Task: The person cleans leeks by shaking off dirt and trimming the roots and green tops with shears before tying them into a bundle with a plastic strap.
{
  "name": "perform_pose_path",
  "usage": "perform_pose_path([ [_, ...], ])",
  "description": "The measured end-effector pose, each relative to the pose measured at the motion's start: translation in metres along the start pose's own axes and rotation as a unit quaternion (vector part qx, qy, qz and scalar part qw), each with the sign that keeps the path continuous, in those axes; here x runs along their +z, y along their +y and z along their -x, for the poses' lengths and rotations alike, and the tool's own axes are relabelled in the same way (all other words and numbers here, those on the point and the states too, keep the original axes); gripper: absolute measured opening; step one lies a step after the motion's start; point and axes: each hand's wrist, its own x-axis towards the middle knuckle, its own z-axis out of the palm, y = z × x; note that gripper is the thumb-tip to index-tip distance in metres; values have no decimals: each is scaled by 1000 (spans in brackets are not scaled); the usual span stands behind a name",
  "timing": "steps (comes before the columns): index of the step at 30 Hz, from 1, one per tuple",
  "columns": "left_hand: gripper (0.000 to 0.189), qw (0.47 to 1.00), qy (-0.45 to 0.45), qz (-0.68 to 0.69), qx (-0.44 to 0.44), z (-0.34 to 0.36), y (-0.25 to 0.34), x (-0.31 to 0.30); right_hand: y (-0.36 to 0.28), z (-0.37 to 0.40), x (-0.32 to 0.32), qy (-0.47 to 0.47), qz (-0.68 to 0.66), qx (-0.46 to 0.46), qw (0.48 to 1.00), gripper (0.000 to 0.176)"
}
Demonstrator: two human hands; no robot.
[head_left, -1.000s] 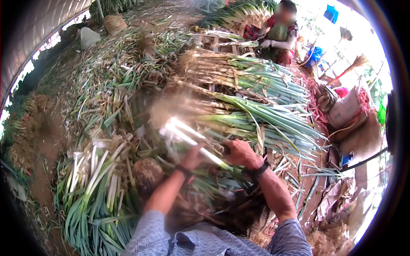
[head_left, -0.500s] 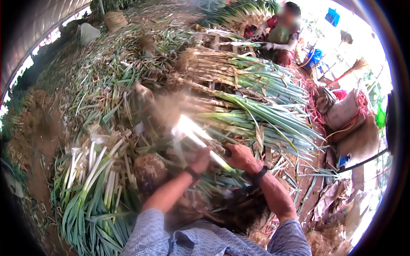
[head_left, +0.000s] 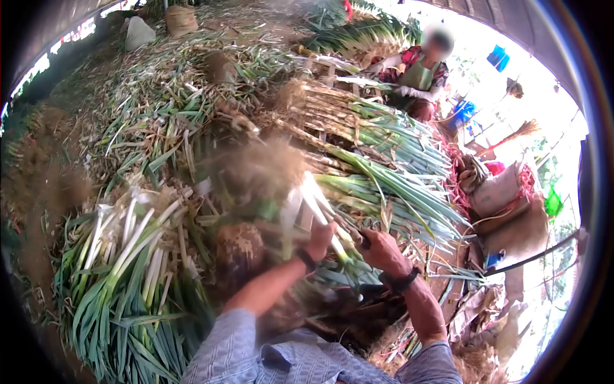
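My left hand point(head_left: 320, 242) is closed beside the white stem of a leek point(head_left: 312, 197), just in front of me; an outer layer hangs loose next to it. The leek's roots are a brown blur above the stem. My right hand point(head_left: 382, 249) is closed lower down, by the leek's green part, and a dark object, too unclear to name, sticks out from its fingers. Beyond my hands lies a big heap of untrimmed leeks point(head_left: 377, 131), roots to the left and green leaves to the right.
Cleaned leeks point(head_left: 131, 275) with white stems lie at the lower left. Loose leaves point(head_left: 147, 109) cover the ground behind. A person point(head_left: 422, 73) sits at the back right. Sacks point(head_left: 505, 198) and red strings point(head_left: 453, 160) lie at the right.
Both my hands and the leek appear slightly further right and lower in view. The surroundings have shifted as the camera turned. More of the person at the back is visible.
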Motion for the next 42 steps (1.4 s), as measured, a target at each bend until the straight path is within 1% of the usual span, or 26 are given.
perform_pose_path([
  [3,7,998,62,-23,10,1,-6,12,-5,9,-9,11,26,28,999,19],
  [4,8,997,65,3,36,-5,-15,13,-3,8,-12,14,44,29,999,20],
  [5,9,996,84,5,32,-7,-24,12,-1,7,-14,16,58,31,998,20],
  [7,10,992,119,9,26,-2,-4,22,2,3,-21,26,85,34,996,19],
  [8,11,990,141,-10,3,7,21,21,1,5,-22,68,70,28,995,22],
  [9,10,987,140,67,-48,0,27,13,-2,7,-27,61,72,44,995,22],
  [11,10,979,176,104,12,-16,7,-4,-9,15,-40,51,78,77,993,22],
  [12,10,980,185,72,-6,-14,11,-4,-11,21,-41,34,80,57,995,21],
  [13,9,983,173,66,10,-17,3,-7,-17,25,-37,-28,83,55,995,30],
  [15,8,987,145,51,42,-24,-14,-12,-23,28,-16,-65,77,23,995,25],
  [16,6,990,122,44,47,-20,-15,-11,-27,20,-7,-108,109,27,988,20],
  [18,4,994,82,32,62,-12,-9,-12,-25,3,11,-84,118,10,989,18],
  [19,7,984,29,6,173,-5,-4,-14,-30,-5,16,-74,122,-3,990,17],
  [20,9,983,28,36,178,2,0,-11,-36,-11,19,-63,91,-8,994,18],
  [22,11,986,75,51,141,25,39,7,-51,-24,20,-53,67,-16,996,18],
  [23,11,986,125,39,100,29,54,16,-53,-27,18,-47,60,-18,997,18],
  [24,10,986,139,43,84,26,51,17,-43,-34,24,-32,69,-53,996,21],
  [25,10,985,153,47,69,23,47,19,-44,-34,25,-24,70,-57,996,21],
  [26,10,986,132,63,83,12,31,10,-47,-35,30,-14,69,-62,996,22],
  [27,10,986,113,78,96,12,33,7,-50,-35,34,-6,67,-66,996,23],
  [31,8,986,108,112,61,17,37,5,-52,-34,36,18,41,-58,997,24],
  [34,5,989,116,62,70,15,33,3,-55,-31,31,-11,-1,-39,999,24],
  [37,5,991,96,74,49,13,28,-3,-60,-29,26,-48,15,-6,999,23],
  [39,6,989,110,83,51,-7,-4,-15,-57,-30,24,-47,-10,0,999,23],
  [40,7,988,116,88,51,-9,-6,-17,-54,-29,23,-48,-23,4,999,24],
  [42,12,985,144,94,31,-5,4,-14,-47,-26,19,-68,24,-5,997,23],
])
